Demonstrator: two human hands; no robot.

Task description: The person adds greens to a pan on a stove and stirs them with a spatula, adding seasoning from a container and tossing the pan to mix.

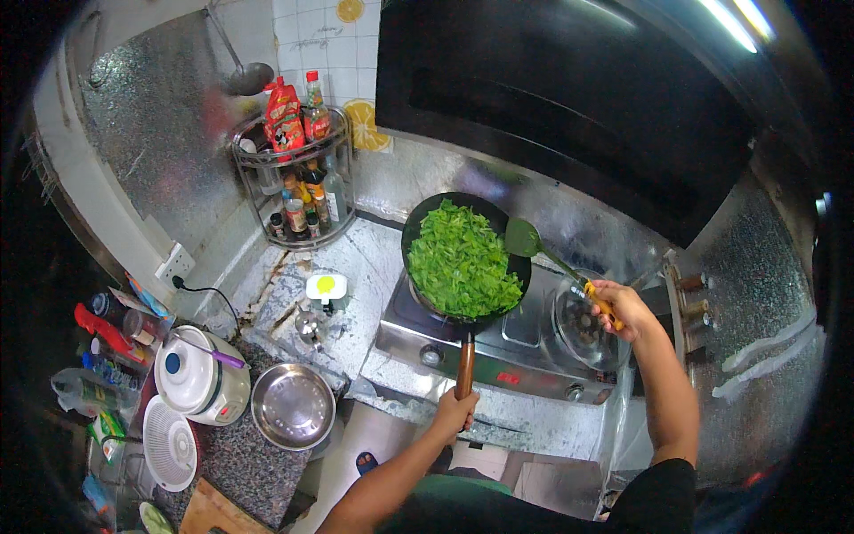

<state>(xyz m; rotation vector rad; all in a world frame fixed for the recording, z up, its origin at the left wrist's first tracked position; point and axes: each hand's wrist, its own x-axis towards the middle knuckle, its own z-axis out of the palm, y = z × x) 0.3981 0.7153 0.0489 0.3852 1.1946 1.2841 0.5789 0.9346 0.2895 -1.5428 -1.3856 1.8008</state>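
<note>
A dark wok (411,222) sits over the left burner of the gas stove (405,343), heaped with chopped green leaves (463,258). My left hand (456,413) is closed round the wok's wooden handle (465,360), which points toward me. In my right hand (623,310) is a spatula (523,238), gripped by its yellow-orange handle. The spatula's dark green blade is at the wok's right rim, beside the leaves; whether it touches the rim I cannot tell. Below my right hand, a round glass lid (583,325) lies over the right burner.
A two-tier rack (294,160) with sauce bottles stands in the back left corner. Left of the stove are a small white container (326,287), a steel bowl (294,407), a white rice cooker (200,374) and a white strainer (169,443). The black range hood (569,107) overhangs the back.
</note>
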